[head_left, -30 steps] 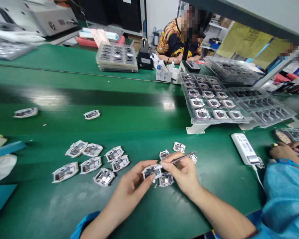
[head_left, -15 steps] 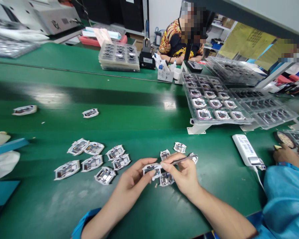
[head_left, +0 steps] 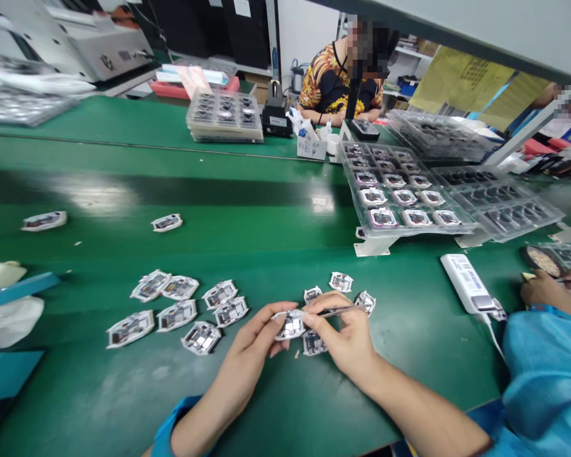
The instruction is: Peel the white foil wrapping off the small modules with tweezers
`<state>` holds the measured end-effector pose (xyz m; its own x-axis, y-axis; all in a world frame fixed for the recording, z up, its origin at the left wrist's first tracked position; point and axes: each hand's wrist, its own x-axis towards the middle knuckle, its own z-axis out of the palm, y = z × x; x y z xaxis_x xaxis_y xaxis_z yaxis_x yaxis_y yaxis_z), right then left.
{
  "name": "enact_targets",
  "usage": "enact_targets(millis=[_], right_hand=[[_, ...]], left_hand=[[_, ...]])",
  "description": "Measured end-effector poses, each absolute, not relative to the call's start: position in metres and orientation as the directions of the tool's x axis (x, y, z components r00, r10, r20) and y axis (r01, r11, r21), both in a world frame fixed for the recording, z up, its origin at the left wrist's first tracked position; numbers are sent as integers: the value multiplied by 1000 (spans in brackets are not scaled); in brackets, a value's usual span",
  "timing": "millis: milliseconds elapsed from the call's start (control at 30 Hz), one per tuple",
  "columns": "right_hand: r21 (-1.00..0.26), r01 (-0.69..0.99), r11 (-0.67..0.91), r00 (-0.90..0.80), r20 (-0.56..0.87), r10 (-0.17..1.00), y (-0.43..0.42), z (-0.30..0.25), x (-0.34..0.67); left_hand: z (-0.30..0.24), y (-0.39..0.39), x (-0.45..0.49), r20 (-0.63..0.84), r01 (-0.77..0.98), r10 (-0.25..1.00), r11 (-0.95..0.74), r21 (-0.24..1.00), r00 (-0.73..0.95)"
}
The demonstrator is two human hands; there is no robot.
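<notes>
My left hand [head_left: 254, 339] pinches a small white-framed electronic module [head_left: 290, 325] just above the green belt [head_left: 247, 209]. My right hand [head_left: 345, 336] grips thin metal tweezers [head_left: 339, 310], whose tip touches the module's top edge. Three similar modules [head_left: 341, 281] lie just beyond my fingers and another [head_left: 313, 343] lies under them. A cluster of several modules [head_left: 178, 311] lies on the belt to the left of my left hand.
Two lone modules [head_left: 167, 223] lie farther left on the belt. Clear trays of modules [head_left: 394, 197] stand on a raised stand at right, a white device [head_left: 465, 283] in front. A co-worker's hand [head_left: 547, 292] and blue sleeve are at right; another person sits across the table.
The module in my left hand has been tilted up so its face turns toward me. The tweezers' tip stays at its edge; both hands have barely shifted.
</notes>
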<state>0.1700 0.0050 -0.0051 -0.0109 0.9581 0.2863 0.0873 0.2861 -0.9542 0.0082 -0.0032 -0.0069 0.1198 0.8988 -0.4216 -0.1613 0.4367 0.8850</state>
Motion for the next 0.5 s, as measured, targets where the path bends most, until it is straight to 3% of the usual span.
enact_targets(millis=[200,500], right_hand=[[-963,40,265,-18,264,964,9,-7,170],[-996,-88,-6,-87,2,996,10,-6,169]], left_hand=[[-5,-6,8,-408,-197,901,431,881,148],[-5,-6,6,-379,-112,911,399,910,163]])
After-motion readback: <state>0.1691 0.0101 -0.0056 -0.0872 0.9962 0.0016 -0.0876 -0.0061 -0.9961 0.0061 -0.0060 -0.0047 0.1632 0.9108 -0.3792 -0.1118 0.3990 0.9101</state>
